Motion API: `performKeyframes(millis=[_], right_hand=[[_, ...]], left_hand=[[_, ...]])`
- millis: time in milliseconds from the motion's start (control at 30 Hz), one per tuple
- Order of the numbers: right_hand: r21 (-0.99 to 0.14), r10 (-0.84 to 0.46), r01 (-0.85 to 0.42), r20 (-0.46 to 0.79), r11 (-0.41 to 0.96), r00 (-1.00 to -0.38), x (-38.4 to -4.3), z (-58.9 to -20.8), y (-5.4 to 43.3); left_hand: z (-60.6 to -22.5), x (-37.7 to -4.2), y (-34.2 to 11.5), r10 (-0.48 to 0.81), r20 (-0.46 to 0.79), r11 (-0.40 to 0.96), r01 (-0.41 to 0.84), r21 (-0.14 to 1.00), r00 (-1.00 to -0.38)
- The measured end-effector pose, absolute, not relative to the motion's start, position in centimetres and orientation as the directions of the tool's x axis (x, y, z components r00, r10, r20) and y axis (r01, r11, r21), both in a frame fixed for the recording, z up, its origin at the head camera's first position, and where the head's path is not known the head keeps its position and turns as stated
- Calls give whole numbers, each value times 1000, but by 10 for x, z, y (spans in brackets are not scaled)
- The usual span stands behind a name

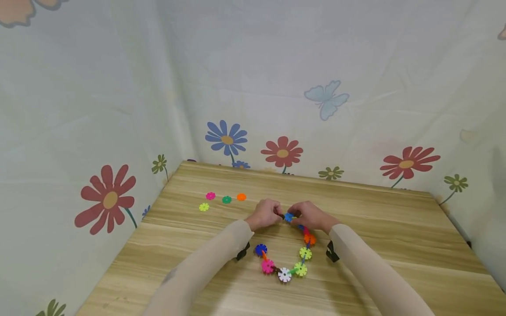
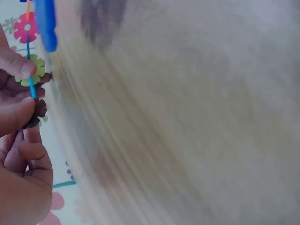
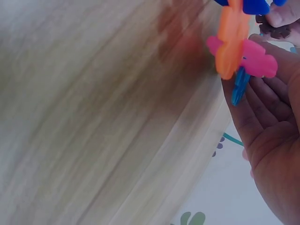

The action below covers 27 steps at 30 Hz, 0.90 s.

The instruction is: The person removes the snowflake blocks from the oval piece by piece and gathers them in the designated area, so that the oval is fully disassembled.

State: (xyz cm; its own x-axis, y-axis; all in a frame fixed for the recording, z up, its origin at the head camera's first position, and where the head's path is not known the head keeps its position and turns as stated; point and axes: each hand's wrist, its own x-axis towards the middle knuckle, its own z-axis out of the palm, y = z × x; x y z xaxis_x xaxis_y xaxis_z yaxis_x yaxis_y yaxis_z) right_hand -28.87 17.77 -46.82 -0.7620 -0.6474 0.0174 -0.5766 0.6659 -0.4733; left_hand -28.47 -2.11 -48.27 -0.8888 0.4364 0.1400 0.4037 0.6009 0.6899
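A curved chain of interlocked notched plastic discs runs from my hands round toward the near side, with a white disc (image 1: 284,275) at its nearest part and a dark blue disc (image 1: 261,249) at its free end. My left hand (image 1: 266,214) pinches a dark brown disc (image 2: 40,111) between thumb and finger. My right hand (image 1: 312,216) grips the chain's far end, by a light blue disc (image 1: 289,217). In the left wrist view, the right fingers hold a yellow-green disc (image 2: 37,70), and a blue disc edge meets the brown one. An orange disc (image 3: 232,42) hangs beside the right palm.
Several loose discs lie on the wooden table (image 1: 379,228) left of the hands: pink (image 1: 211,195), green (image 1: 226,199), orange (image 1: 241,197) and yellow-green (image 1: 204,207). A floral curtain (image 1: 253,87) stands behind the table's far edge.
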Motion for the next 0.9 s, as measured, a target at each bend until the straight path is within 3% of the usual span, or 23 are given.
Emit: performKeyframes(millis=[267, 900], right_hand=[[-475, -616, -534, -21, 699, -787, -289, -470, 181], [-486, -614, -531, -14, 694, -789, -286, -469, 185]], left_hand=[[-481, -283, -44, 438, 85, 508, 325, 798, -895], [-475, -279, -107, 415, -18, 433, 180, 883, -910]])
